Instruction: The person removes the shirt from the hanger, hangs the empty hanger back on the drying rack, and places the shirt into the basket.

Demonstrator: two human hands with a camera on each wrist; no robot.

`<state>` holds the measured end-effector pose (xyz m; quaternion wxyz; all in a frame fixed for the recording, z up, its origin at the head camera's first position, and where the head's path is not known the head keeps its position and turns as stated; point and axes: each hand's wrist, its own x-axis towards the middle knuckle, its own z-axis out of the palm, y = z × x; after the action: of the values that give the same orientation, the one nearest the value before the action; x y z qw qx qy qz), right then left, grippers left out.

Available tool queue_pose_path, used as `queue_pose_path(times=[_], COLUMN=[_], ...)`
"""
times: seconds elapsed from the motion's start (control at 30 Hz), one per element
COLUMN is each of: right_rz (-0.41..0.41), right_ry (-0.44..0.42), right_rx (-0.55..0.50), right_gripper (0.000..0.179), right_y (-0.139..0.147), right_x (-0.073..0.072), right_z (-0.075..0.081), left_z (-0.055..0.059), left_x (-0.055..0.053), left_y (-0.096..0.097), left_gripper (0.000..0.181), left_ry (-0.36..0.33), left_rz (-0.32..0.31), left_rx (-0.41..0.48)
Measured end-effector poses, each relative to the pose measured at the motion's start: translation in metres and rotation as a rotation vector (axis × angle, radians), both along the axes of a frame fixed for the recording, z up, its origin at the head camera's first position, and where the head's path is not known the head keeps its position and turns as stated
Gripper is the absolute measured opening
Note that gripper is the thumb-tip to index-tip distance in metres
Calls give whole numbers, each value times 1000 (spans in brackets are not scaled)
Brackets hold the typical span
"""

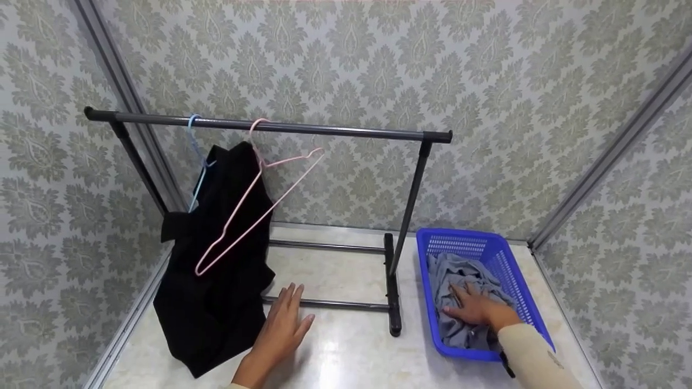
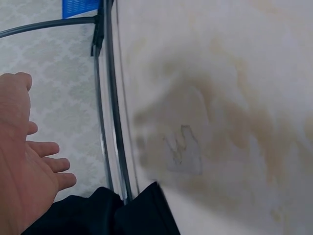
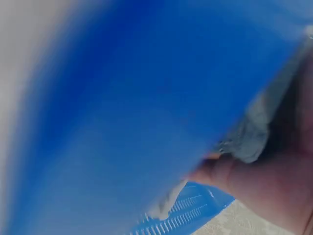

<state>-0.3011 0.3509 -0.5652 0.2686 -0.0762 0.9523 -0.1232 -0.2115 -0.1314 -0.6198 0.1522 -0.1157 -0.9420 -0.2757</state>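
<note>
My right hand [image 1: 476, 309] is inside the blue basket [image 1: 427, 292], resting on a crumpled grey garment [image 1: 459, 270] with its fingers spread. In the right wrist view the basket wall covers much of the picture, and the thumb shows beside grey cloth. My left hand [image 1: 280, 329] holds nothing; its fingers are extended above the floor, just right of a black garment [image 1: 216, 308]. That garment hangs at the rack's left part, by a light blue hanger [image 1: 197, 186]. A bare pink hanger [image 1: 238, 210] hangs in front of it.
The dark metal rack [image 1: 346, 131] stands on a pale floor [image 1: 335, 275], with low crossbars and a right foot [image 1: 393, 302] between my hands. Patterned walls [image 1: 497, 108] enclose the back and both sides. The basket is close to the right wall.
</note>
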Motion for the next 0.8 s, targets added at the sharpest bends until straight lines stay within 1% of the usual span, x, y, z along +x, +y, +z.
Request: queue_pose_path(times=[0.13, 0.23, 0.47, 0.53, 0.67, 0.8], right_rz=[-12, 0, 18, 21, 8, -12], right_ry=[51, 96, 210, 234, 273, 335], right_rx=[-24, -61, -169, -191, -248, -330], right_gripper=[93, 91, 91, 93, 95, 92], right_y=[1, 1, 0, -1, -5, -12], right_x=[7, 13, 26, 31, 41, 54], right_z=[6, 14, 39, 46, 58, 61], left_z=[7, 15, 37, 44, 55, 63], left_x=[4, 7, 11, 13, 16, 19], left_y=[-7, -10, -11, -10, -10, -12], left_gripper=[67, 68, 71, 71, 69, 68], left_ry=[26, 43, 138, 143, 130, 113], left_rz=[11, 10, -12, -18, -21, -20], left_rx=[0, -2, -44, -56, -75, -79])
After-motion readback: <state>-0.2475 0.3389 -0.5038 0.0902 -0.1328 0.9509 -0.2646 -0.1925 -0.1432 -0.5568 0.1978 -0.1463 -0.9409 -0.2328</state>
